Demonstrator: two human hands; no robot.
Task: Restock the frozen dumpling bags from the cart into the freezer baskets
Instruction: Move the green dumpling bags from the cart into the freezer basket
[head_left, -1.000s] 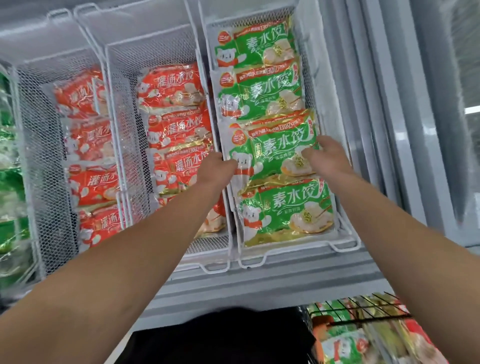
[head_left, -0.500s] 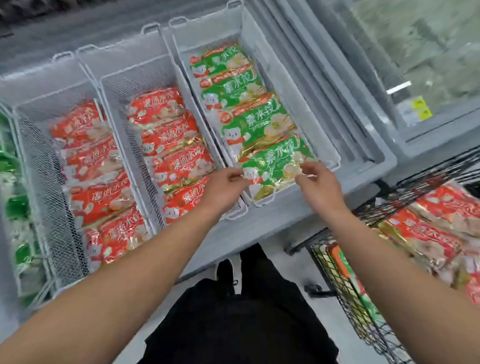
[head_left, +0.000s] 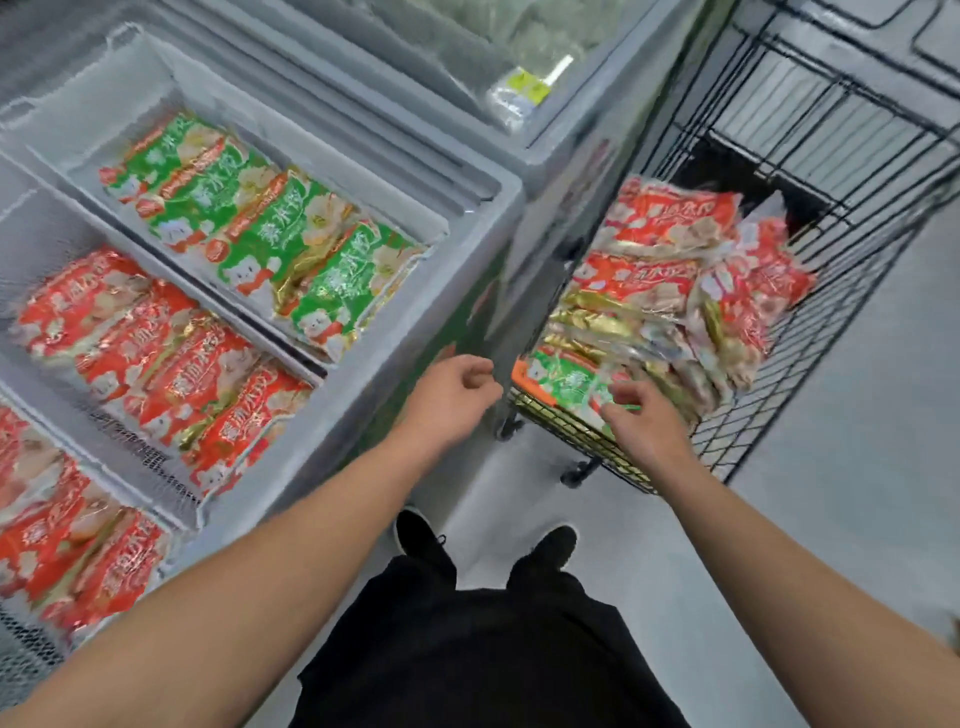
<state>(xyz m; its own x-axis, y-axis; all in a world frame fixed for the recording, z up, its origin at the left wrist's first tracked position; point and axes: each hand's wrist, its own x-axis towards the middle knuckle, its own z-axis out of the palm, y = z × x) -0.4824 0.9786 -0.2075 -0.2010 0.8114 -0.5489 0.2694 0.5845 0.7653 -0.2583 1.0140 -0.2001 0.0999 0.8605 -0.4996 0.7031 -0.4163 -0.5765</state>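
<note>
Both hands hold nothing: the left hand (head_left: 451, 396), fingers loosely curled, hangs beside the freezer (head_left: 415, 332); the right hand (head_left: 641, 418), fingers spread, touches a green dumpling bag (head_left: 563, 382) in the cart (head_left: 810, 332). Farther away, green bags (head_left: 270, 234) fill the freezer basket (head_left: 156, 67).

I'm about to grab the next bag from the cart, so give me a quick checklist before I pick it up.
1. Left hand free, holding nothing: ok.
2. Right hand at the green dumpling bag in the cart: ok.
3. Firm grip on that bag: cannot tell, blurred.
4. Green-bag basket has bare space at its far end: ok.
5. Freezer is open over the baskets: ok.
6. Bag matches the green bags in the basket: ok.
</note>
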